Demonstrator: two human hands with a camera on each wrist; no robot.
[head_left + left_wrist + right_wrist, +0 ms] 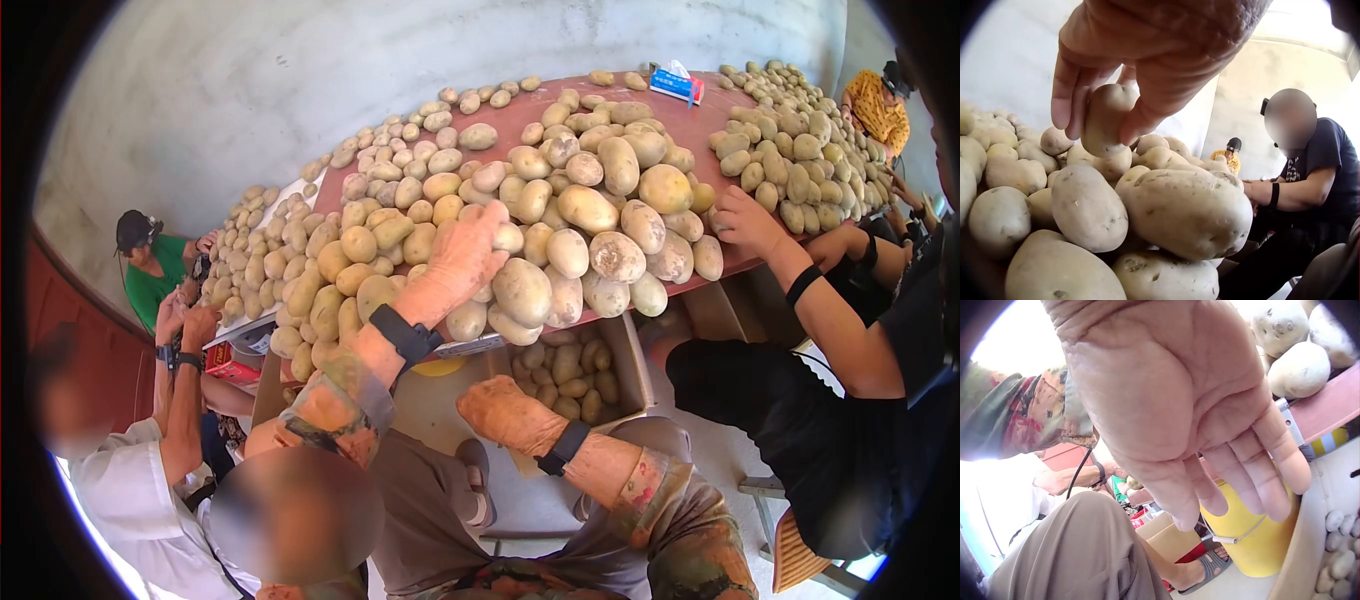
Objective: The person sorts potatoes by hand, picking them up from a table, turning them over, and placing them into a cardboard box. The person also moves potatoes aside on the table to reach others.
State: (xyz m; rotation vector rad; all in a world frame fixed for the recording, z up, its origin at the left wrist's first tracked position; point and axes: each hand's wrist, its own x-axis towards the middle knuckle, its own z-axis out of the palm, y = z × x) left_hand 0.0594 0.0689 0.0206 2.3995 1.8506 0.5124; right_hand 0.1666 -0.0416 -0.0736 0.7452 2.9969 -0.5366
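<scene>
My left hand (462, 255) reaches over the heap on the red table. Between its thumb and fingers it pinches a small potato (1107, 119), which shows just above other potatoes in the left wrist view. Right under that hand lies a large pale potato (522, 292). My right hand (510, 412) hangs below the table edge, beside a cardboard box (630, 365) with potatoes in it. Nothing is in the right palm (1166, 394), and its fingers (1260, 469) extend loosely, overlapping a yellow bucket (1254, 544) in the right wrist view.
Potatoes cover much of the red table (715, 110). A blue tissue box (677, 85) stands at the back. A person in dark clothes (850, 400) sits close on the right, and one in a white shirt (130, 490) on the left. Others sit at both far ends.
</scene>
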